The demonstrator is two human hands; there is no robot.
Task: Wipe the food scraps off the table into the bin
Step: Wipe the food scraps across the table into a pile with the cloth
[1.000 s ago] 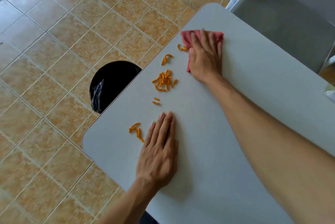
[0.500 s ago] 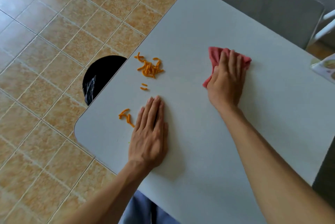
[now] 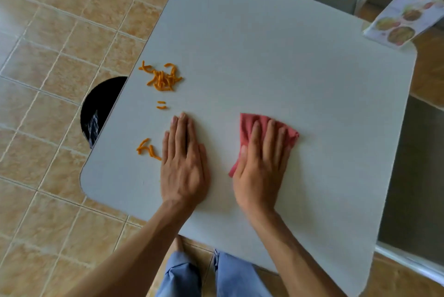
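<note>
No legible text, printed card at the far right corner of the table, food photos, faint lettering too blurred to read

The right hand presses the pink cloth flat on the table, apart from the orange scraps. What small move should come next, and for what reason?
Probably slide the right hand with the cloth forward and left, past the flat left hand, toward the big scrap pile near the table edge above the bin. The cloth touches no scraps yet.
</note>
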